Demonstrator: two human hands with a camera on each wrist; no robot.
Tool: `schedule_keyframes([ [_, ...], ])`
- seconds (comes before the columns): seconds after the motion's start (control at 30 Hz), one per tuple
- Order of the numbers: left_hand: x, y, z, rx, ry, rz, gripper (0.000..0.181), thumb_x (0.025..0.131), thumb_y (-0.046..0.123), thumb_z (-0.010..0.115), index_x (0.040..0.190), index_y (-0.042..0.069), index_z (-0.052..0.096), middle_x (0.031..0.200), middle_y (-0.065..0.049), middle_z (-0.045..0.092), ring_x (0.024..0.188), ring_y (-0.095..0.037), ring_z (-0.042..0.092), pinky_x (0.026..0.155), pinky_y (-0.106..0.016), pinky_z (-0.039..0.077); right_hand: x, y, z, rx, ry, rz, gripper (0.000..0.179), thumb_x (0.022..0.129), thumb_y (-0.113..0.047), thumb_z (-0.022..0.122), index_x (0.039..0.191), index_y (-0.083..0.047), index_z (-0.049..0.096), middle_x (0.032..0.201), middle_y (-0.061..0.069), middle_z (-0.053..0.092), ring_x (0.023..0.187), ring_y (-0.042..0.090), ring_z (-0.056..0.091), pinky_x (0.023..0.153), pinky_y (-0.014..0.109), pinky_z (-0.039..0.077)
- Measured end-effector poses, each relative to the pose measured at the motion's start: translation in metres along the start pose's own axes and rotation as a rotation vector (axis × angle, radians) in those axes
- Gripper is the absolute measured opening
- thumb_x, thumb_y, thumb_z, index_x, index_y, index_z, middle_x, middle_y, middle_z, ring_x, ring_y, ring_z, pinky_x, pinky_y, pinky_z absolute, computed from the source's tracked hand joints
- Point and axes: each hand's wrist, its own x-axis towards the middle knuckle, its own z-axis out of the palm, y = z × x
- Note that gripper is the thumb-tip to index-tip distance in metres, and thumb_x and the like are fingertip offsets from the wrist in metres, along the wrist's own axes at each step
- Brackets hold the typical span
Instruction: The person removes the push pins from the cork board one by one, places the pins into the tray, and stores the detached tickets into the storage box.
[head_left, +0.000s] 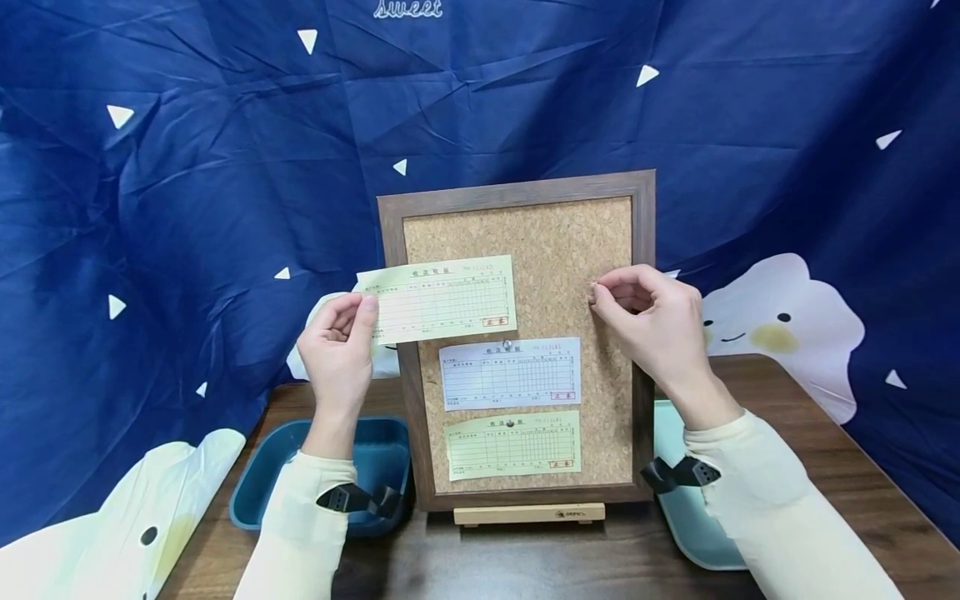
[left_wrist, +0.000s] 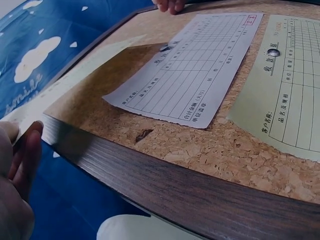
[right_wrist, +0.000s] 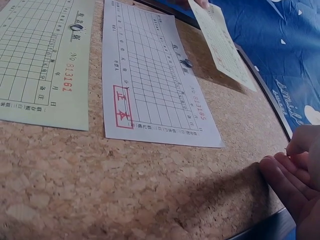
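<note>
A loose green receipt (head_left: 442, 302) is pinched at its left end by the left hand (head_left: 341, 337), above the white receipt (head_left: 512, 377) tacked to the corkboard (head_left: 558, 242). A tiny object, seemingly a tack (head_left: 592, 291), is pinched by the right hand (head_left: 656, 325) near the right frame. Supported at one end only, the loose slip could be bent or dropped. "收款收据" is printed as heading; No. 813185 is read on the white receipt, 813161 on the lower green receipt (head_left: 513, 450).
</note>
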Motion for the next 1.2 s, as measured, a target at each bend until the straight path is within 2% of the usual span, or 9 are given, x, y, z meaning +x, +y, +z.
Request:
schedule_keyframes([
  [0.33, 0.002, 0.003, -0.003, -0.01, 0.004, 0.018, 0.02, 0.099, 0.001, 0.075, 0.107, -0.018, 0.072, 0.092, 0.015, 0.079, 0.083, 0.0, 0.077, 0.075, -0.015, 0.061, 0.0, 0.003, -0.004, 0.047, 0.018, 0.008, 0.005, 0.093, 0.002, 0.078, 0.097, 0.003, 0.079, 0.085, 0.018, 0.079, 0.075, -0.015, 0.065, 0.075, 0.006, 0.053],
  [0.7, 0.001, 0.005, -0.011, 0.007, 0.003, 0.026, 0.025, 0.1, 0.003, 0.075, 0.112, -0.019, 0.071, 0.095, 0.018, 0.08, 0.086, -0.001, 0.079, 0.078, -0.016, 0.061, -0.001, 0.003, -0.011, 0.038, 0.023, 0.018, 0.007, 0.094, 0.002, 0.077, 0.1, 0.003, 0.08, 0.089, 0.017, 0.079, 0.076, -0.013, 0.066, 0.076, 0.005, 0.052],
  [0.8, 0.001, 0.005, -0.013, -0.001, 0.003, 0.037, 0.025, 0.101, 0.002, 0.074, 0.112, -0.02, 0.07, 0.096, 0.016, 0.08, 0.086, -0.002, 0.079, 0.077, -0.016, 0.061, 0.0, 0.004, -0.013, 0.033, 0.03, 0.017, 0.007, 0.094, 0.002, 0.077, 0.1, 0.002, 0.08, 0.088, 0.007, 0.079, 0.076, -0.013, 0.066, 0.076, 0.005, 0.052],
  [1.0, 0.001, 0.006, -0.016, -0.002, 0.006, 0.04, 0.026, 0.101, 0.003, 0.074, 0.111, -0.02, 0.07, 0.095, 0.015, 0.081, 0.084, -0.002, 0.078, 0.076, -0.016, 0.061, -0.001, 0.005, -0.017, 0.029, 0.046, 0.025, 0.007, 0.094, 0.0, 0.078, 0.1, 0.0, 0.082, 0.085, -0.027, 0.069, 0.075, -0.012, 0.066, 0.077, 0.005, 0.052],
  [1.2, 0.0, 0.007, -0.018, 0.013, 0.015, 0.035, 0.026, 0.101, 0.004, 0.074, 0.113, -0.019, 0.071, 0.097, 0.015, 0.08, 0.084, -0.002, 0.079, 0.077, -0.016, 0.061, -0.001, 0.006, -0.02, 0.02, 0.062, 0.029, 0.006, 0.093, 0.0, 0.079, 0.098, 0.0, 0.082, 0.084, -0.032, 0.068, 0.075, -0.012, 0.066, 0.078, 0.005, 0.052],
])
